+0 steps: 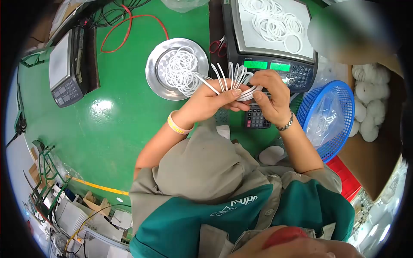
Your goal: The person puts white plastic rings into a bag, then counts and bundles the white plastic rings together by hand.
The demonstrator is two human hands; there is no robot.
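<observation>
My left hand [207,99] is closed around a bunch of thin white rings [235,74], its thumb pressed across them. From the right, my right hand [275,96] pinches the same bunch between thumb and fingers. The held rings fan out upward as separate loops. Just beyond my left hand, a round metal plate [153,73] bears a loose heap of white rings [184,69]. Behind my right hand, a digital scale [241,53] with lit green displays carries more white rings [275,23] on its pan. A calculator [257,118] lies below my hands, partly covered by them.
Red-handled scissors [218,46] lie beside the scale. At the right stand a blue basket [304,107] with a plastic bag inside and a cardboard box [378,150] holding white bundles [369,103]. A second scale [69,69] and a red cable [129,26] are at the left.
</observation>
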